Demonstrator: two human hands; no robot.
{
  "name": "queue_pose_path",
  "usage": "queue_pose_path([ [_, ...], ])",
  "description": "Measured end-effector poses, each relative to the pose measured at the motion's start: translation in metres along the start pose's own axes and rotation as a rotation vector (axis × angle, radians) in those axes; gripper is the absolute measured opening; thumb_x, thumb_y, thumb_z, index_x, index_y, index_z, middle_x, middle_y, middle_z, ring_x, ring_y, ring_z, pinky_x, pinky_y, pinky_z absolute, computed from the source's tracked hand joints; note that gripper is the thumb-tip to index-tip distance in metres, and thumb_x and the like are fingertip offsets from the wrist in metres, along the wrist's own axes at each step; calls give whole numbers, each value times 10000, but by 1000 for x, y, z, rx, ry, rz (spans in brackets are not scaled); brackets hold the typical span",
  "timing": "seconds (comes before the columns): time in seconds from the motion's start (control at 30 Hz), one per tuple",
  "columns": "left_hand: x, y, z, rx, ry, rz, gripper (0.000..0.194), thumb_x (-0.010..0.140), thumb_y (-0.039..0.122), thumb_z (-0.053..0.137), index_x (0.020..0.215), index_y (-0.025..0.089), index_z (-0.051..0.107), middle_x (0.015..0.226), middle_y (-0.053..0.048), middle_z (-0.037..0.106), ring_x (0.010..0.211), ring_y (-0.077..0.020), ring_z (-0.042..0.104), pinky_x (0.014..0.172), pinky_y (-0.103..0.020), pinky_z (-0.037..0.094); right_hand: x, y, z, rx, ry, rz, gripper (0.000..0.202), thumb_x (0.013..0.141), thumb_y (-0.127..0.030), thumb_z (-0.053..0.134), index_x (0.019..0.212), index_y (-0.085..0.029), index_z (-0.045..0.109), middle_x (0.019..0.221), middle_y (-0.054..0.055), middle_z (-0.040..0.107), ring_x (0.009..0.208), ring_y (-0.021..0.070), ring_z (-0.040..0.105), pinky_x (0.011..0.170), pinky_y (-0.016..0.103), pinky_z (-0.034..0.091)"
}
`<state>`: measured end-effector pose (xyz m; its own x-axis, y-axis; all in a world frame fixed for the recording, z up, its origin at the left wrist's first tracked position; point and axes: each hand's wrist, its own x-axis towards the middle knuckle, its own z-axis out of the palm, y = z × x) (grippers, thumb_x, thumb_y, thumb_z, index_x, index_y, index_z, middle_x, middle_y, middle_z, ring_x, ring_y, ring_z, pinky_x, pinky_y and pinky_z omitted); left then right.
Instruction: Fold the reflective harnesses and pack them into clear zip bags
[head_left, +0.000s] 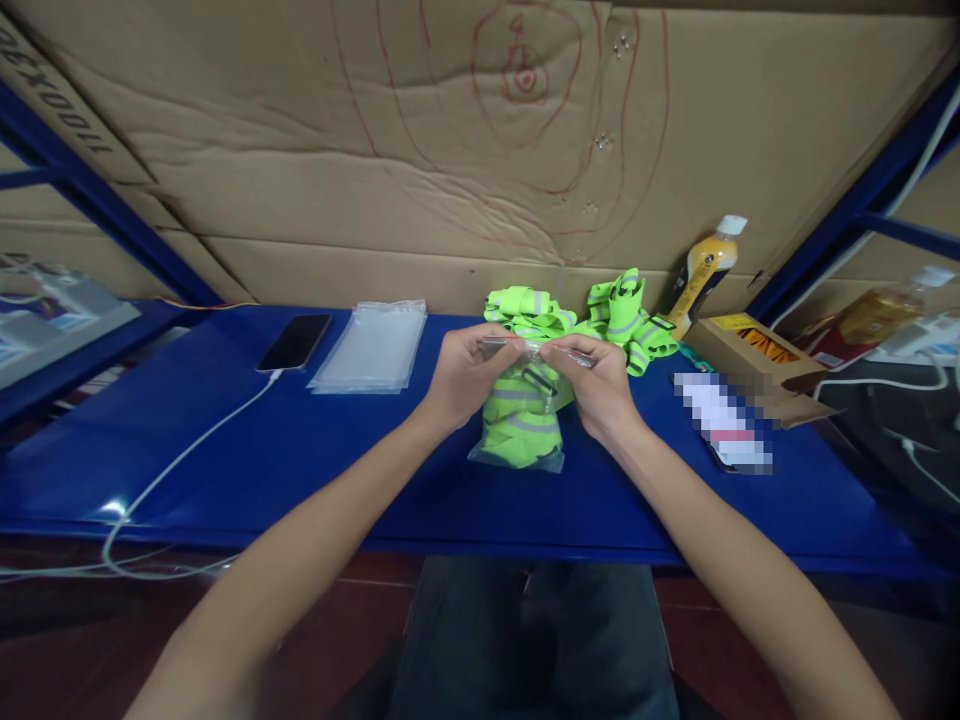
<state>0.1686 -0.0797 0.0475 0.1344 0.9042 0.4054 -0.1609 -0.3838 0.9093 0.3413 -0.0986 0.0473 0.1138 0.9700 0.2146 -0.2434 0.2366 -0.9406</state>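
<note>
A red-scrawled tan cardboard wall [270, 200] backs a glossy blue tabletop [247, 460] bearing, left to right, a black rectangular phone [295, 343], a stack of flat transparent plastic sleeves [373, 347] and a leaning, white-capped yellow bottle [701, 275]. Mid-table, the left hand [463, 378] and right hand [602, 388] pinch the top of a clear plastic bag [553, 462], bulging with folded fluorescent-green, silver-striped straps [519, 436].

Neon-green straps [523, 440] are showing silver-grey stripes through a clear bag [554, 464], striped green bundles [624, 312] are matching them, the desk [300, 480] is gleaming deep blue, brown cardboard [262, 190] is bearing curved red rings [526, 79], a yellow-and-dark bottle [703, 275] is wearing a white cap [732, 225]
</note>
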Motion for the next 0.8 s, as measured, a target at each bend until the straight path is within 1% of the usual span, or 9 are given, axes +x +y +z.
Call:
queue_pose_path([
  [0.13,0,0,-1,78,7,56,358,746,461,980,782,161,788,765,-52,780,703,-167,686,711,-272,536,-1,0,1,13,-5,32,334,534,-439,1021,682,-220,817,762,8,766,735,150,617,750,305,461],
  [0.23,0,-2,-1,79,8,30,382,748,492,980,811,160,803,798,-62,797,723,-179,701,728,-281,548,1,0,0,29,-4,90,338,512,-428,1031,671,-218,818,727,2,746,718,145,600,726,295,439],
  [0.37,3,-6,-4,10,26,0,415,802,568,926,794,170,807,788,-55,799,712,-184,710,714,-281,550,2,0,-2,53,19,80,364,485,-424,1054,682,-223,822,736,-4,746,718,139,591,717,288,432],
  [0.47,4,-6,-9,60,38,59,403,849,562,892,775,173,817,763,-57,793,723,-199,724,718,-290,553,3,0,-3,76,32,92,407,475,-468,1063,708,-220,839,751,6,755,728,143,597,713,287,437],
  [0.53,6,-5,-13,90,80,119,402,858,559,890,762,174,820,757,-57,791,722,-200,723,714,-290,548,4,1,-5,81,32,111,425,488,-510,1058,703,-215,841,731,10,743,708,138,576,690,287,424],
  [0.6,8,-5,-15,79,127,151,415,845,572,903,753,176,820,764,-61,796,730,-203,728,726,-292,555,6,4,-8,77,24,116,437,504,-545,1050,706,-214,848,736,15,745,702,138,564,692,293,425],
  [0.67,10,-5,-15,32,149,116,436,811,598,926,773,175,826,772,-68,801,733,-209,741,750,-302,576,8,7,-11,71,22,92,442,514,-559,1047,723,-219,859,771,20,760,723,145,574,718,302,437],
  [0.8,12,-6,-14,-81,77,-65,489,727,612,981,886,168,851,841,-85,824,775,-224,769,798,-323,610,10,11,-14,32,31,-11,416,572,-569,1031,756,-231,873,769,9,739,738,147,579,723,306,425],
])
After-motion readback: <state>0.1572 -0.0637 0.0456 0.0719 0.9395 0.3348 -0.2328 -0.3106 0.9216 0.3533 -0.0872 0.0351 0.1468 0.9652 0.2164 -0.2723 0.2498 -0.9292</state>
